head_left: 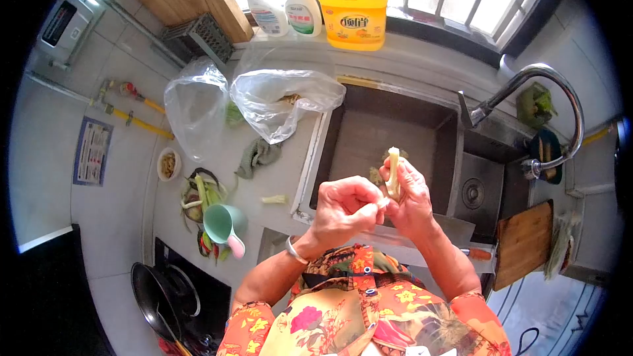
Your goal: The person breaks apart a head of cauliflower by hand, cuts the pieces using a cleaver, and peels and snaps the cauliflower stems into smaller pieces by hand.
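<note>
Over the near edge of the sink point(395, 109), my right hand point(412, 198) holds a pale, yellowish vegetable piece point(393, 175) upright between thumb and fingers. My left hand point(346, 207), with a bracelet at the wrist, is closed just left of it. Its thumb and fingertips pinch something small and whitish, too small to name, close to the base of the piece. Both hands nearly touch. Below them, in the sink, some brownish bits are partly hidden by my right hand. Another pale green piece point(273, 199) lies on the counter to the left.
A green cup point(221, 222) stands beside vegetables point(198, 198) on the left counter. Plastic bags point(283, 102) and a grey cloth point(258, 157) lie left of the sink. The faucet point(572, 86) arches at right, above a cutting board point(524, 244). A wok point(150, 293) sits lower left.
</note>
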Motion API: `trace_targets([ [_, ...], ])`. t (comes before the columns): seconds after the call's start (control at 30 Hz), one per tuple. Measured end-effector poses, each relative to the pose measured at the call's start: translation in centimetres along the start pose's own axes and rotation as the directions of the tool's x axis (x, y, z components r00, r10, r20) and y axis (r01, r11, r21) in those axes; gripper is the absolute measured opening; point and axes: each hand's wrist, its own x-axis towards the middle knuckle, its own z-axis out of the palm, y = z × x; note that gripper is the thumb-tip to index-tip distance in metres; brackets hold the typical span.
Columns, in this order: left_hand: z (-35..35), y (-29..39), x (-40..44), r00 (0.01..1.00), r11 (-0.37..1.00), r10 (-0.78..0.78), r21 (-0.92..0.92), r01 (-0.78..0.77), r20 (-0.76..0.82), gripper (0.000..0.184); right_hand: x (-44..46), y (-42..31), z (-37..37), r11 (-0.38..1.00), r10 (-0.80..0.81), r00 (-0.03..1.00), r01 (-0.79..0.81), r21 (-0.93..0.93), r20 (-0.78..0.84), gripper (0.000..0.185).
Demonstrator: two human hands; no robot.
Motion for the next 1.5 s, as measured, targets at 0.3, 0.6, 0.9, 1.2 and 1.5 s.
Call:
trace_targets([
  [0.3,-3.4,-0.5,0.0,0.998,0.814,-0.068,-0.579,0.045,-0.018,0.005,0.7,0.9,0.4,0.955,0.008,0.994,0.024,-0.294,0.110,0.016],
  [0.6,-3.1,1.0,1.5,0.820,0.833,-0.523,-0.344,0.433,-0.233,0.016,1.4,1.2,0.1,0.400,-0.300,0.900,0.420,-0.815,0.316,0.015],
  [0.9,-4.8,1.1,1.6,0.776,0.687,-0.630,-0.455,0.567,0.015,0.019,2.4,-0.5,-0.7,0.194,-0.295,0.730,0.678,-0.709,0.617,0.021],
  [1.2,-3.9,0.0,2.1,0.777,0.721,-0.626,-0.422,0.550,-0.056,0.014,2.5,-1.4,-0.8,0.207,-0.246,0.726,0.687,-0.697,0.642,0.025],
  [1.5,-3.0,-0.2,1.8,0.861,0.814,-0.506,-0.356,0.458,-0.049,0.013,2.4,-0.4,-0.6,0.963,0.111,0.967,-0.048,-0.265,0.229,0.019],
])
